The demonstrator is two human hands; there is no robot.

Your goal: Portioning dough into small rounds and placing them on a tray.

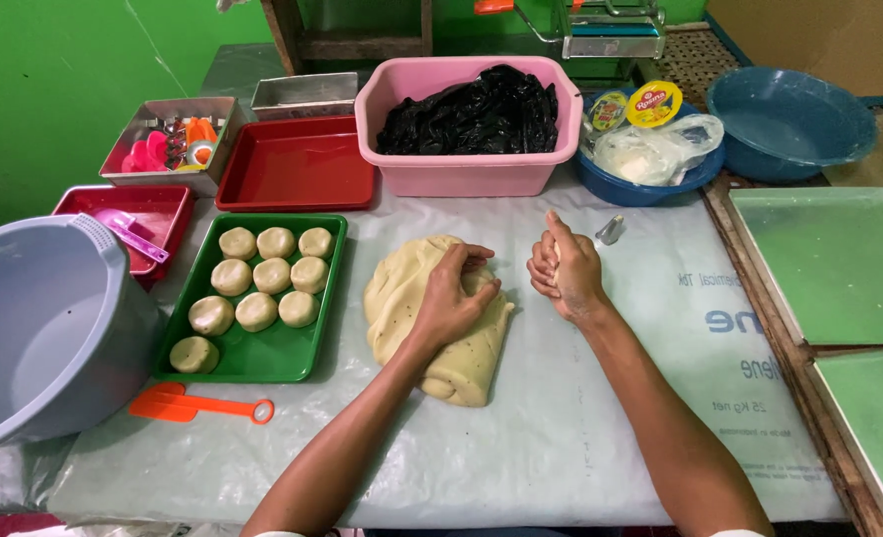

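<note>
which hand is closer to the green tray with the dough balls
Left. The left hand rests on the big dough mass just right of the green tray; the right hand is farther right, closed, beyond the dough.

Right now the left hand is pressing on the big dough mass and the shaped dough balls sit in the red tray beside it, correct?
Not quite. The left hand does press on the big dough mass, but the shaped dough balls sit in the green tray, not a red one. The red tray further back holds none. The head view shows this.
</note>
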